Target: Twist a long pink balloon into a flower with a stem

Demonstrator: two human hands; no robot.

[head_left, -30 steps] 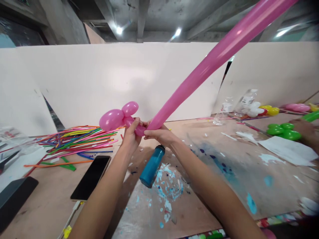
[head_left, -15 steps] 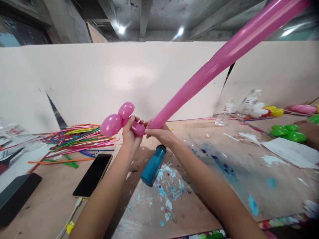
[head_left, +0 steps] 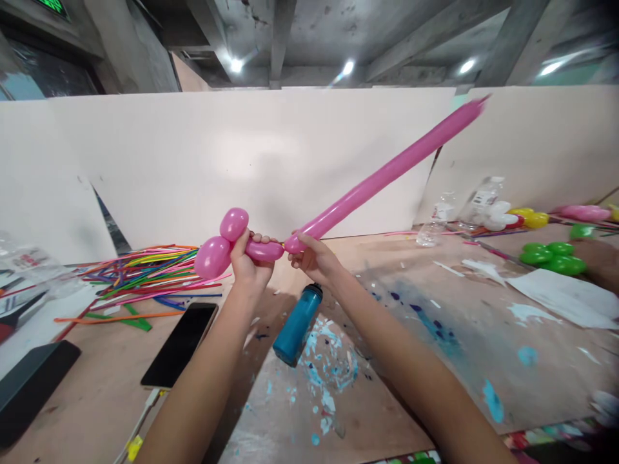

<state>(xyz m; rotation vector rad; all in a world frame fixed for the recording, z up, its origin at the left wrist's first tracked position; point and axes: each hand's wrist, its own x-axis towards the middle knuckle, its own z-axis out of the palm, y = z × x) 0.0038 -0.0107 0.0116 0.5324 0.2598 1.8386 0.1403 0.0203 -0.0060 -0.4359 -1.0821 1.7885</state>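
A long pink balloon [head_left: 387, 177] is held in both hands above the table. Two round bubbles stick out at its left end, and a longer bubble lies between my fingers. My left hand [head_left: 252, 261] is closed around that longer bubble. Just right of a narrow twist, my right hand [head_left: 314, 259] grips the start of the long straight part, which slants up to the right and ends in a thin tip. Below the hands, a blue bottle [head_left: 298, 324] with a dark cap lies on the table.
Many uninflated balloons [head_left: 149, 274] lie in a pile at left, near a black phone [head_left: 181, 345] and a dark box [head_left: 36, 390]. Clear plastic bottles [head_left: 483, 196] stand at right. Another person's hand [head_left: 594, 258] is beside a green balloon shape [head_left: 554, 258]. A white board [head_left: 290, 154] stands behind.
The long part of the balloon has swung lower and away, so its tip now shows. My hands have shifted slightly, and the left bubbles sit a little lower.
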